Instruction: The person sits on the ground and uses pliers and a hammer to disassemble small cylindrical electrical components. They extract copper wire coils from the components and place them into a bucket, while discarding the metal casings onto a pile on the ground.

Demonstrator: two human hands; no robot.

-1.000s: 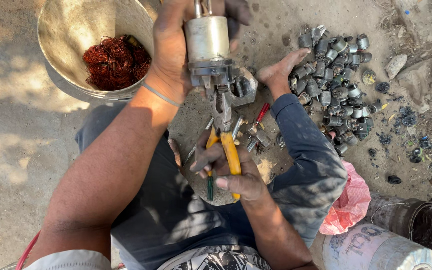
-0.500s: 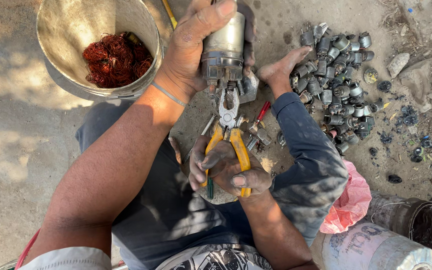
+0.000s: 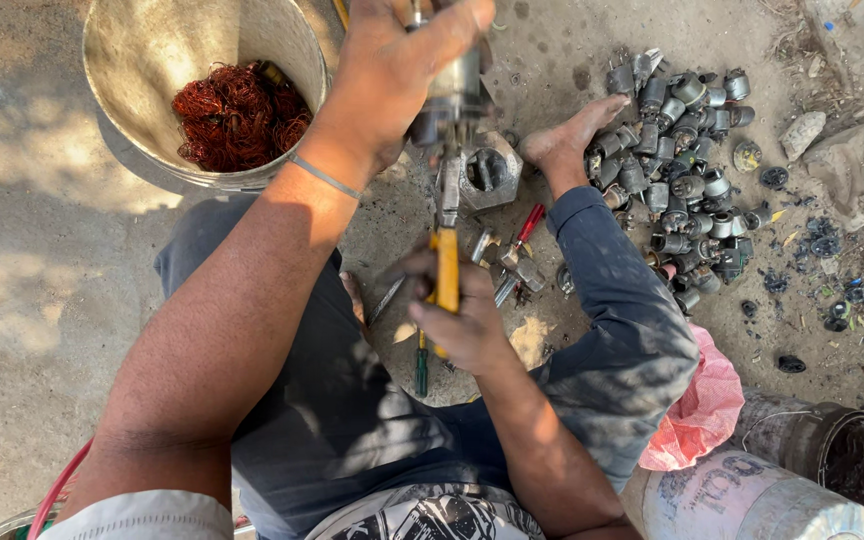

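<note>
Left hand (image 3: 392, 85), top centre of frame, fingers wrapped around a small metal motor (image 3: 452, 90). Right hand (image 3: 462, 320), centre, fingers closed on yellow-handled pliers (image 3: 447, 265) pointing up at the motor. Upper left: pale bucket (image 3: 132, 60) holding tangled copper wire (image 3: 237, 115). Upper right: heap of motor casings (image 3: 682, 180) on the ground.

The pliers (image 3: 446, 270) have bright yellow handles and dull grey steel jaws, and the small motor (image 3: 449, 95) is silvery grey metal. The bucket (image 3: 142, 60) is pale cream and stained, holding a tangle of reddish copper wire (image 3: 237, 115), while the heap of motor casings (image 3: 687, 170) is dark grey with silver glints. The trousers (image 3: 612, 340) are faded dark blue, the plastic bag (image 3: 702, 415) is pink, a screwdriver handle (image 3: 530, 222) is red, and the ground (image 3: 32, 300) is dusty grey-brown.
</note>
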